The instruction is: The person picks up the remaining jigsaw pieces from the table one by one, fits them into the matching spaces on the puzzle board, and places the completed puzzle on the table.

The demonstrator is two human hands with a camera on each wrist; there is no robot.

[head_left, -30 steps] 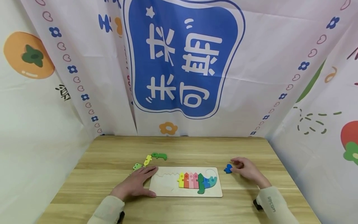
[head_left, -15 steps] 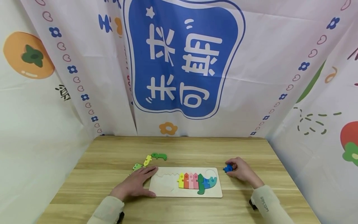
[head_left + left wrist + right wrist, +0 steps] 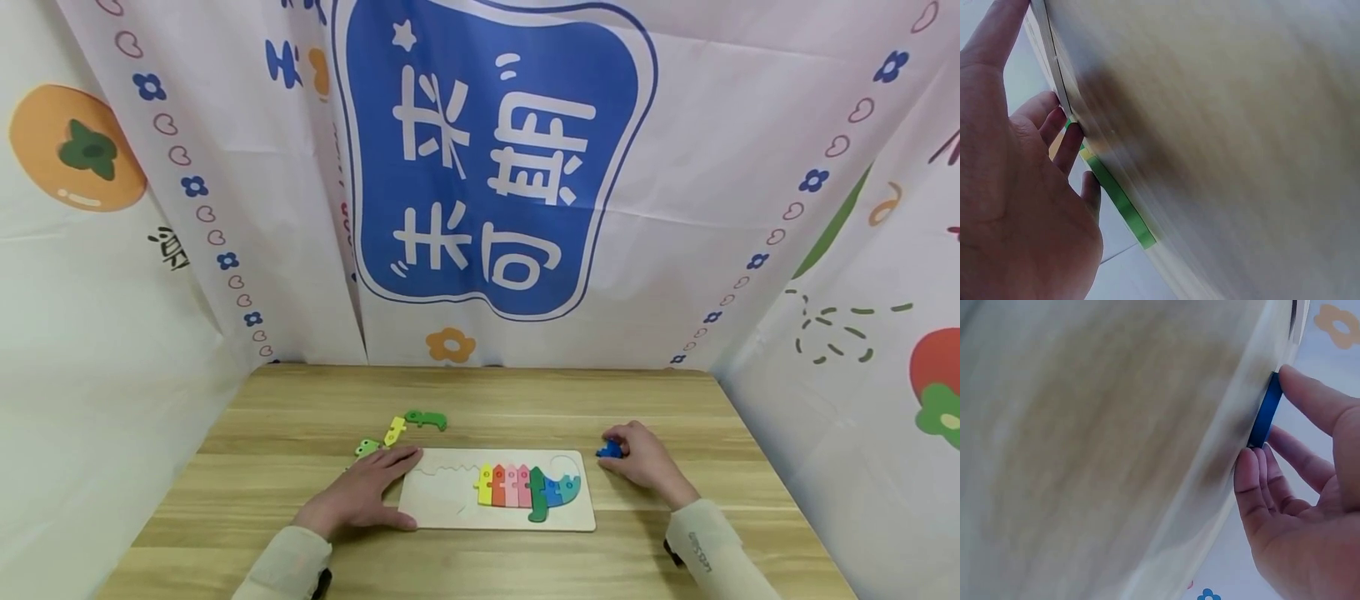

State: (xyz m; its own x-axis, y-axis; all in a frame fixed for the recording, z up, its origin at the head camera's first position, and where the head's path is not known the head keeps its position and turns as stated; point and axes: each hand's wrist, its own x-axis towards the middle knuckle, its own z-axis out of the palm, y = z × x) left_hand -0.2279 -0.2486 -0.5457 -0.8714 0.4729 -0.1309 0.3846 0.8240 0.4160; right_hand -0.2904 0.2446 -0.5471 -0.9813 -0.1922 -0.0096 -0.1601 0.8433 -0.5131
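A pale wooden puzzle board (image 3: 442, 504) lies on the table, its right half filled with yellow, orange, pink, green and blue pieces. My left hand (image 3: 360, 492) rests with spread fingers at the board's left end, thumb and fingertips on its edge. To the right of the board, my right hand (image 3: 647, 463) pinches a small blue piece (image 3: 611, 449) between thumb and fingers. The right wrist view shows the blue piece (image 3: 1265, 409) gripped at its two ends, low over the table. In the left wrist view a green piece (image 3: 1121, 203) lies beside the left hand (image 3: 1029, 181).
Behind the left hand lie a light green piece with eyes (image 3: 367, 447), a yellow piece (image 3: 395, 430) and a dark green piece (image 3: 427, 419). The wooden table (image 3: 510, 562) meets printed cloth walls at its back and sides.
My right hand has moved slightly left and closed its fingers round the blue piece, which has turned and shifted a little. My left hand stays at the board.
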